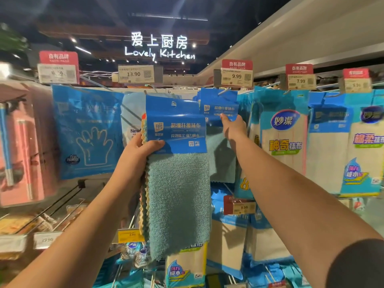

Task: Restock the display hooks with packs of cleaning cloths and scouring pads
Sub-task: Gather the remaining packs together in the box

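Observation:
My left hand (138, 151) grips a pack of teal microfibre cloths (178, 188) by the lower left of its blue header card, thumb across the front. The pack is held up in front of the display, its hang hole free. My right hand (232, 126) reaches further in and touches the blue header of the same kind of cloth packs hanging on a hook (223, 91) under the 9.99 tag (236, 76). Whether its fingers curl round that hanging pack (220, 142) I cannot tell.
A blue glove pack (87, 132) hangs at the left under the 13.90 tag (136, 74). White cloth packs (283, 140) hang at the right. More cloth packs (228, 235) fill the lower hooks. A pink boxed item (22, 142) stands at far left.

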A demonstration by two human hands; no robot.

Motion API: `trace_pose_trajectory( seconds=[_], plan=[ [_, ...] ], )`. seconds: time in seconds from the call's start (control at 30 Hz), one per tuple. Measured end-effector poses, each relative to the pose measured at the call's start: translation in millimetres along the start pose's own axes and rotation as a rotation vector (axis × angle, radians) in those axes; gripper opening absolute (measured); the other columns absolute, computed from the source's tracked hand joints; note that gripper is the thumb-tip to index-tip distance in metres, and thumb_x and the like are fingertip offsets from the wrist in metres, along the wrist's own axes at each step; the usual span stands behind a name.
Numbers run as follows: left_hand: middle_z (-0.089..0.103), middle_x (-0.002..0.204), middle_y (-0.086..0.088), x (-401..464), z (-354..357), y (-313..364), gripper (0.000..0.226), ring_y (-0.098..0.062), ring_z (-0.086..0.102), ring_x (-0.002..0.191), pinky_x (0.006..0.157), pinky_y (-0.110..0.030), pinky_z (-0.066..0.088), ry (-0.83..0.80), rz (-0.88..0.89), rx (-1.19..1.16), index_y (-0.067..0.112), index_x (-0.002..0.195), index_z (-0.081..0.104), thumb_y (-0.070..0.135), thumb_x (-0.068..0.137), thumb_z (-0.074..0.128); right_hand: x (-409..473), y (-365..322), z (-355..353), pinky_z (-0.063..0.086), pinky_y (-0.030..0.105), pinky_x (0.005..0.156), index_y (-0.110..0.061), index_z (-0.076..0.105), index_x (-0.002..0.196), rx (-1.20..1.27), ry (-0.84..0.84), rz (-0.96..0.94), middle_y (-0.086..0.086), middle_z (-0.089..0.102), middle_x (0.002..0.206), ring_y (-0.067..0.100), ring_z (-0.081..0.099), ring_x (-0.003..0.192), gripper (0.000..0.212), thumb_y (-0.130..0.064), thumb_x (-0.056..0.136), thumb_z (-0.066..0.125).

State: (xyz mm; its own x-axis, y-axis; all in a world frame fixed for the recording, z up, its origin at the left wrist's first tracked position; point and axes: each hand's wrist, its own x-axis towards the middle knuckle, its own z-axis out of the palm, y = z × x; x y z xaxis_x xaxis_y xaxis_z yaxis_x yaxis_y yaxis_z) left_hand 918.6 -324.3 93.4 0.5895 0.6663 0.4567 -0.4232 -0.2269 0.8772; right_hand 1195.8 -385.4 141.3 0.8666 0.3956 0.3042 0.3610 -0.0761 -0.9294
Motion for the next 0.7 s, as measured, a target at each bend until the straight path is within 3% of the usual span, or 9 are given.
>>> trace_pose_trajectory(
  seconds=[0.13, 0.3, 0.4, 0.47, 0.53, 0.6, 0.7],
  plan=[
    [0.077, 0.097, -0.002, -2, 1, 0, 0.022, -0.022, 0.074, 0.083, 0.075, -0.038, 0.054, 0.005, -0.014, 0.007, 0.021, 0.110, 0.064, 0.007, 0.096, 0.055, 3, 2, 5, 0.031, 0.041, 0.112, -0.009, 0.022, 0.155, -0.093, 0.000, 0.020, 0.011, 0.032, 0.158, 0.034, 0.036, 0.141, 0.074, -0.052, 0.100, 0.047],
    [0.077, 0.102, -0.004, -5, 1, -2, 0.023, -0.026, 0.073, 0.088, 0.080, -0.040, 0.056, 0.005, -0.037, 0.007, 0.022, 0.112, 0.065, 0.008, 0.096, 0.055, -11, 0, 3, 0.026, 0.044, 0.117, -0.009, 0.007, 0.158, -0.097, 0.001, 0.069, 0.014, 0.020, 0.163, 0.034, 0.024, 0.148, 0.090, -0.059, 0.097, 0.048],
    [0.077, 0.097, -0.001, -5, 1, -5, 0.023, -0.022, 0.074, 0.083, 0.071, -0.035, 0.057, 0.000, -0.039, -0.004, 0.021, 0.112, 0.064, 0.007, 0.096, 0.055, -49, 5, -4, 0.025, 0.045, 0.118, -0.009, 0.001, 0.158, -0.041, 0.033, -0.044, 0.012, 0.011, 0.165, 0.030, 0.016, 0.151, 0.092, -0.053, 0.097, 0.053],
    [0.078, 0.095, -0.001, -4, 2, -7, 0.022, -0.020, 0.074, 0.079, 0.066, -0.031, 0.057, -0.003, -0.046, -0.021, 0.019, 0.112, 0.063, 0.007, 0.095, 0.056, -84, 15, -10, 0.027, 0.045, 0.116, -0.019, 0.019, 0.157, 0.031, 0.018, -0.142, 0.004, 0.024, 0.162, 0.023, 0.027, 0.147, 0.076, -0.052, 0.097, 0.052],
    [0.078, 0.095, -0.003, -2, 5, -9, 0.025, -0.021, 0.074, 0.079, 0.062, -0.028, 0.057, -0.013, -0.053, -0.031, 0.015, 0.115, 0.063, 0.012, 0.090, 0.064, -117, 22, -17, 0.040, 0.042, 0.109, -0.031, 0.048, 0.135, 0.189, -0.111, -0.134, -0.007, 0.052, 0.138, 0.013, 0.051, 0.124, 0.047, -0.058, 0.096, 0.048],
    [0.077, 0.104, -0.009, 0, 10, -13, 0.046, -0.024, 0.074, 0.084, 0.064, -0.029, 0.057, -0.036, -0.069, -0.039, 0.010, 0.123, 0.060, 0.021, 0.079, 0.068, -139, 25, -23, 0.044, 0.031, 0.098, -0.038, 0.054, 0.114, 0.344, -0.279, -0.051, -0.018, 0.057, 0.116, 0.005, 0.055, 0.110, 0.036, -0.065, 0.092, 0.046],
    [0.074, 0.114, -0.012, 3, 17, -19, 0.059, -0.031, 0.073, 0.096, 0.075, -0.038, 0.059, -0.068, -0.082, -0.058, 0.009, 0.131, 0.055, 0.025, 0.075, 0.069, -149, 26, -25, 0.032, 0.031, 0.106, -0.043, 0.047, 0.115, 0.361, -0.448, -0.038, -0.030, 0.050, 0.109, 0.002, 0.044, 0.116, 0.056, -0.079, 0.073, 0.049]
  ],
)
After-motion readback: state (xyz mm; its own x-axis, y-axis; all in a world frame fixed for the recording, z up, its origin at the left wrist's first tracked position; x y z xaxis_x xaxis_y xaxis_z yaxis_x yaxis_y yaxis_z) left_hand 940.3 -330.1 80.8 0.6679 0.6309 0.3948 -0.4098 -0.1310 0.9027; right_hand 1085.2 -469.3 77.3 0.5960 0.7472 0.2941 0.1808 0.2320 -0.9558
